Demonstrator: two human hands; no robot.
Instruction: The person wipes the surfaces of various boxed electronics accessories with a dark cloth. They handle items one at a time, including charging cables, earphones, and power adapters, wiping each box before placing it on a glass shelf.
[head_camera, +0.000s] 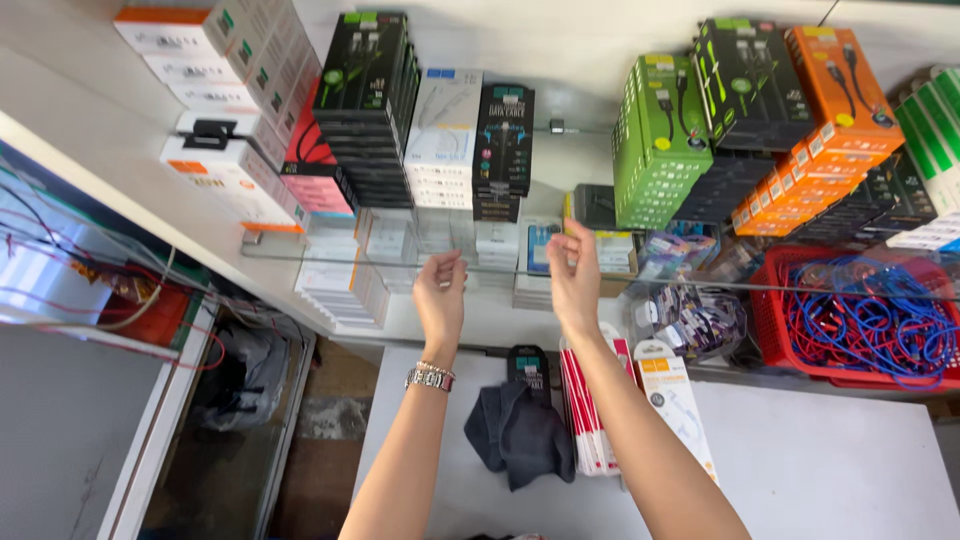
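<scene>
My left hand (440, 295) and my right hand (573, 275) are both raised in front of a glass shelf (270, 255), palms facing each other a short way apart, fingers loosely curled. Neither hand holds anything. A metal watch (430, 377) sits on my left wrist. Behind the hands, under the glass, stand white boxes (495, 245). Stacks of black boxes (365, 100), white boxes (443, 135) and black cable boxes (502, 145) stand on the glass shelf above the hands.
Green (655, 140), dark (750, 85) and orange (820, 130) cable boxes stand at right. A red basket (770, 320) holds blue and red cables. On the white table (820, 460) lie a dark cloth (520, 435), red-and-white packs (590, 420) and a white pack (675, 400).
</scene>
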